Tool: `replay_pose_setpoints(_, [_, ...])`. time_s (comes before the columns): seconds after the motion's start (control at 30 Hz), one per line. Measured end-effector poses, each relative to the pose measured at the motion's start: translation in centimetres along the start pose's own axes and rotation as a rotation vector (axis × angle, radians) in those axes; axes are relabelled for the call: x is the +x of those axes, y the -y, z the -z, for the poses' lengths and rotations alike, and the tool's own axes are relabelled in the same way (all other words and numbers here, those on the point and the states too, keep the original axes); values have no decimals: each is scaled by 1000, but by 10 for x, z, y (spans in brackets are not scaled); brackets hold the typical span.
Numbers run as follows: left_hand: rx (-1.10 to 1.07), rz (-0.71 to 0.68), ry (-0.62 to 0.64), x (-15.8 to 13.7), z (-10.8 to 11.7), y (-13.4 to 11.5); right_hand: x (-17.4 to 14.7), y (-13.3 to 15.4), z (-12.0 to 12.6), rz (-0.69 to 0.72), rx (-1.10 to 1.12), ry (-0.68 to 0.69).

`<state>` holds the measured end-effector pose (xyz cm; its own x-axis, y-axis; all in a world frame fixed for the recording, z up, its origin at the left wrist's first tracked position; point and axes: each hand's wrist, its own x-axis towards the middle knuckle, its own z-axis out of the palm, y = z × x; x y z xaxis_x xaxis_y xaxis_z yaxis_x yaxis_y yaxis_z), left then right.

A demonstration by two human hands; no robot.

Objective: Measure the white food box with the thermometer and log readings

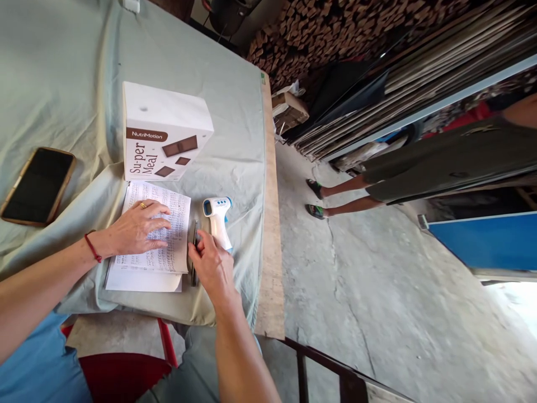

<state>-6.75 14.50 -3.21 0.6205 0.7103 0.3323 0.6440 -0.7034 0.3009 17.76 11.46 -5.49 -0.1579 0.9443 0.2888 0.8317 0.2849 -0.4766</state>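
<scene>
My left hand (140,228) lies over a handwritten notebook page (178,215), its fingers spread and a ring on one of them. Beside the notebook, the curled fingers of my right hand (213,263) pinch a dark pen (194,277) at its middle. The pen is at the cloth, roughly in line with the page's right edge. A white and blue infrared thermometer (218,215) lies just beyond my right hand, very close to the knuckles. Behind the notebook stands a white NutriMotion box (163,131).
A phone (37,186) with a dark screen lies on the grey-green tablecloth (235,123) at left. The table's bare wooden edge (271,224) runs along the right. Across the concrete floor (356,291) stands another person (403,162). Firewood (327,28) is stacked behind.
</scene>
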Motion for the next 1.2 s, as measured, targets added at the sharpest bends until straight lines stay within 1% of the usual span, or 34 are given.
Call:
replay_pose_setpoints(0.03, [10,-10,34,-1,0,-2,0,-2,1,3,32,12])
replay_pose_setpoints(0.1, [20,-17,84,-2,-1,-4,2,-7,4,14,170,21])
replay_pose_setpoints(0.23, [9,-14,140,0,-2,-3,7,-12,12,1,600,21])
replay_pose_setpoints(0.3, [6,-21,155,0,-1,-2,6,-12,11,-29,770,-19])
replay_pose_setpoints(0.4, [5,-34,157,0,-1,-3,1,-8,3,-112,882,-106])
replay_pose_setpoints(0.43, [6,-37,155,0,-1,-3,0,-7,1,-152,890,-110])
replay_pose_setpoints(0.57, [1,-43,155,0,-1,-3,-3,2,-6,-294,892,-52])
replay_pose_setpoints(0.7, [-17,-61,149,-1,-1,-2,-1,11,-10,-344,797,-54])
replay_pose_setpoints(0.8, [-17,-64,141,-1,-3,-2,-1,16,-13,-332,694,-72])
replay_pose_setpoints(0.9, [-23,-48,141,-1,-3,-1,-1,19,-14,-275,619,-64])
replay_pose_setpoints(1.0, [-34,-39,148,0,-3,-1,0,20,-14,-238,586,-54])
replay_pose_setpoints(1.2, [-31,-44,145,-1,-5,0,0,18,-15,-206,575,-51])
